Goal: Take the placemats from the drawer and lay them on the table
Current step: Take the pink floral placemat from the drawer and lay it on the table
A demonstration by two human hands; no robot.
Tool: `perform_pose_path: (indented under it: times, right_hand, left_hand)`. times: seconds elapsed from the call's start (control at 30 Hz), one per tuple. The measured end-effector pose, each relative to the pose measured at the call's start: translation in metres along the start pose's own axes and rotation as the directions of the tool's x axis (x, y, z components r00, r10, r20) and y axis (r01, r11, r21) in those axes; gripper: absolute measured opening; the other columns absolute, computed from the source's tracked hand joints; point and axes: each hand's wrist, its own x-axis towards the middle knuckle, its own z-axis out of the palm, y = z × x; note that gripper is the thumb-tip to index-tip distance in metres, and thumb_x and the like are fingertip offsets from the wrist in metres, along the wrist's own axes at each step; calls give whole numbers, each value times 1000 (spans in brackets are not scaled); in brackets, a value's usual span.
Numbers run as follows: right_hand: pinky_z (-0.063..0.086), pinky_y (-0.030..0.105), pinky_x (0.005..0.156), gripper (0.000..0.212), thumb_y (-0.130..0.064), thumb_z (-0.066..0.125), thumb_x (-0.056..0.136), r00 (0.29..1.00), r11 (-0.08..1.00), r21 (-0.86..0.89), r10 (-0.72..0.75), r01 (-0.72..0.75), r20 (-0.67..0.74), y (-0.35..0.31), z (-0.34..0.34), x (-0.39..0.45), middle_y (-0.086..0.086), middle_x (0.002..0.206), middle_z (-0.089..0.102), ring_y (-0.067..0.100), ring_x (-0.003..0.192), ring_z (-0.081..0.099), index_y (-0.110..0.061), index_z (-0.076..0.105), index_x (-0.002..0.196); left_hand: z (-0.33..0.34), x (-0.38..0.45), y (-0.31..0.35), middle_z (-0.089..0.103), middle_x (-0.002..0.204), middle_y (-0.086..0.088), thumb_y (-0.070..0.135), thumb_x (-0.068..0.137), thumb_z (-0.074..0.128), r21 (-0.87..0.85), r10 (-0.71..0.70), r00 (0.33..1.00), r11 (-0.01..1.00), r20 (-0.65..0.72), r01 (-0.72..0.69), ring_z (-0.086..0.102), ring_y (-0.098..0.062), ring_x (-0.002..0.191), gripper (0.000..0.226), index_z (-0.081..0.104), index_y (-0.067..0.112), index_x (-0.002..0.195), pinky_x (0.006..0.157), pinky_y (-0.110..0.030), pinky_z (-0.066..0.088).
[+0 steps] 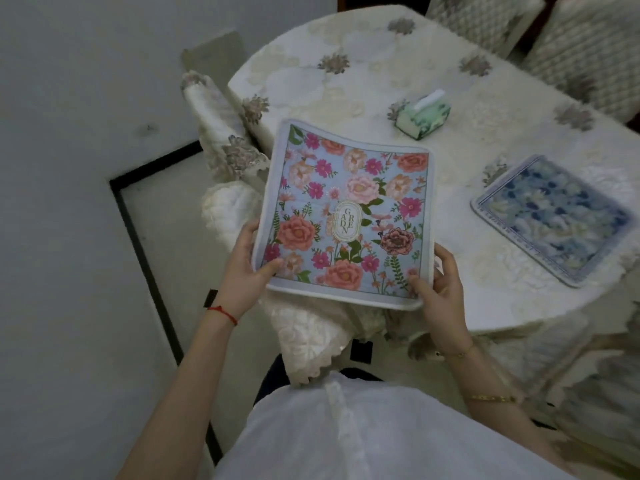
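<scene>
Head view: each hand, left hand (242, 271) and right hand (438, 289), grips floral placemat (346, 216); tissue box (423, 114) beyond.

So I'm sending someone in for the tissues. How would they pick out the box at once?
Find the oval table under its cream flowered cloth. The tissue box stands near the middle, beyond the pink placemat held in both hands and left of the blue placemat. It is the only upright thing there: green, with a white tissue poking out.

Matt printed cloth placemat (346, 216); embossed, lace-edged cloth tablecloth (346, 74); quilted fabric chair backs (585, 50).
</scene>
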Motion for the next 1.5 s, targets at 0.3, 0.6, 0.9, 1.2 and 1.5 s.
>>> perform_pose_path:
  times: [0.3, 0.6, 0.9, 1.2, 1.5]
  right_hand:
    - [59, 35, 82, 43, -4, 58, 94, 945, 1000, 8, 23, -22, -327, 14, 29, 53, 16, 122, 65, 24, 106, 68, -18, 43, 132]
    - [47, 54, 102, 47, -32, 66, 87, 769, 992, 58, 127, -116, -626, 50, 61, 127, 11, 138, 53, 29, 130, 50, -43, 46, 129]
    - [57, 40, 89, 45, -16, 60, 94, 686, 978, 52, 181, -204, -705, 73, 56, 180, 4, 120, 65, 14, 108, 66, -28, 43, 133]
    - [56, 17, 77, 44, -4, 56, 96, 629, 967, 36, 193, -253, -753, 87, 59, 192, 10, 119, 63, -2, 93, 67, -11, 40, 136]
    - [51, 46, 99, 55, -20, 64, 92, 626, 939, -61, 177, -339, -760, 98, 62, 188, 4, 129, 60, 20, 120, 59, -21, 38, 140]
  left_hand:
    - [26, 157, -16, 59, 118, 12, 2, 84, 70, 1, 18, 949, 1000, 313, -19, 62, -1, 104, 58, 43, 26, 130, 85, -17, 53]
    - [83, 302, -36, 55, 114, 8, 4, 83, 70, 142, -18, 832, 987, 554, -73, 56, -15, 106, 57, 41, 22, 130, 93, -31, 49]
    - [131, 370, -60, 58, 117, -4, 5, 85, 68, 202, -55, 733, 973, 678, -113, 60, -21, 102, 61, 38, 19, 137, 90, -44, 53]
    - [137, 390, -81, 60, 117, -2, 9, 83, 71, 219, -114, 701, 974, 704, -61, 63, -19, 101, 64, 38, 18, 137, 91, -34, 52]
    - [126, 384, -88, 61, 109, 3, 14, 82, 75, 246, -140, 754, 969, 642, -30, 60, -2, 87, 60, 44, 16, 134, 75, -12, 47]
